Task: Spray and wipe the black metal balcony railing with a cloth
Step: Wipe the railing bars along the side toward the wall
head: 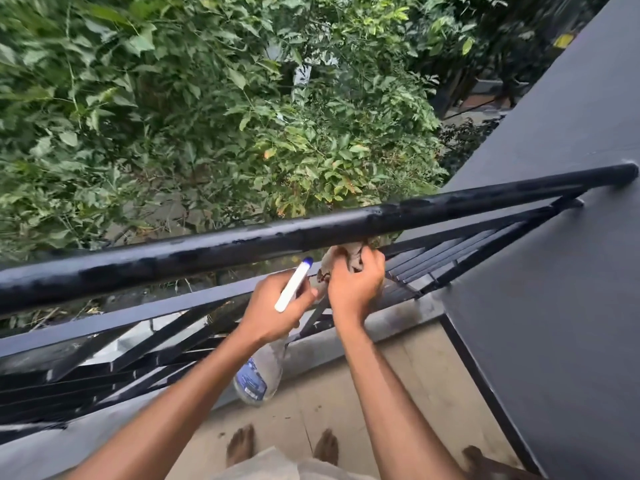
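Leaves point(173, 116): green branches fill all the space beyond the far edge of the railing, outside and below it
Wall point(561, 271): dark and plain; it closes the right side of the balcony
Railing point(242, 242): black metal; the long axis of the round top rail goes from the left edge of the view, low, up to the right, where its end meets the wall; wet patches shine on it; under it runs a flat bar point(138, 310), then thin slanted bars
Open room: a long gap between top rail and flat bar; both hands are in it, toward the wall end, and the gap continues open to the left
Balcony floor point(408, 368): pale, a narrow strip between the foot of the railing and the wall
Spray bottle point(259, 374): clear with a blue label; the base hangs down toward the floor, and the white head with blue tip points up and right, toward the underside of the top rail
Left hand point(277, 306): fingers curled round the neck of the spray bottle
Right hand point(353, 289): just right of the left hand, fingers closed round the cloth
Cloth point(341, 254): whitish and bunched, directly under the top rail; its upper edge reaches the underside
Feet point(240, 445): bare, on the floor at the bottom edge
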Demonstrator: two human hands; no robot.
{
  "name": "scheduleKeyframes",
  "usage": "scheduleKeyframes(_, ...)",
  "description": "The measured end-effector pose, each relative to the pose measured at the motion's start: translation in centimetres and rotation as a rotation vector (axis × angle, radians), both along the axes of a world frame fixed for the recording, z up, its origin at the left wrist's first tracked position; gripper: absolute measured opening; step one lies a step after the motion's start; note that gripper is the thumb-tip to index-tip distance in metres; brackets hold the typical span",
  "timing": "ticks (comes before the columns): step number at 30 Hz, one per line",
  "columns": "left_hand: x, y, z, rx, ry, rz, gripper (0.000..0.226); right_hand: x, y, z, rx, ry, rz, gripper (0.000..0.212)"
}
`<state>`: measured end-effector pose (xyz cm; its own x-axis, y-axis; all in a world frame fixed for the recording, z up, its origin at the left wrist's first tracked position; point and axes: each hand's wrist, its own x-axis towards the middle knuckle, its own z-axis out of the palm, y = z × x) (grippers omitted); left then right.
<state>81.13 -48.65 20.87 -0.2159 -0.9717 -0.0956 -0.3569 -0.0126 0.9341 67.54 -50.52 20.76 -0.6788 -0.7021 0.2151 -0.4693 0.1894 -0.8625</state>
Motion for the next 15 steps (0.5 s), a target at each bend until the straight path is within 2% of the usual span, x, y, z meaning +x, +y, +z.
scheduleKeyframes(4,-0.5,-0.3,0.3,0.026,0.020,-0.007,0.023,0.4,-0.4,-1.4,0.081,0.122,-0.016,0.030)
scheduleKeyframes(8,-0.9,-0.5,0.7,0.020,0.073,-0.032,0.022,0.1,0.2,-3.0,0.148,-0.022,0.072,0.037)
scheduleKeyframes(11,-0.7,-0.4,0.8,0.008,0.093,-0.051,0.022,-0.3,-0.3,-1.6,0.151,-0.046,0.039,0.024)
scheduleKeyframes(13,-0.7,-0.3,0.8,0.001,0.100,-0.053,0.021,-0.3,-0.6,-0.3,0.056,-0.054,-0.001,0.007)
scheduleKeyframes(15,-0.4,-0.2,0.6,0.018,0.099,-0.048,0.021,0.0,-0.8,0.1,-0.028,-0.022,-0.040,0.004)
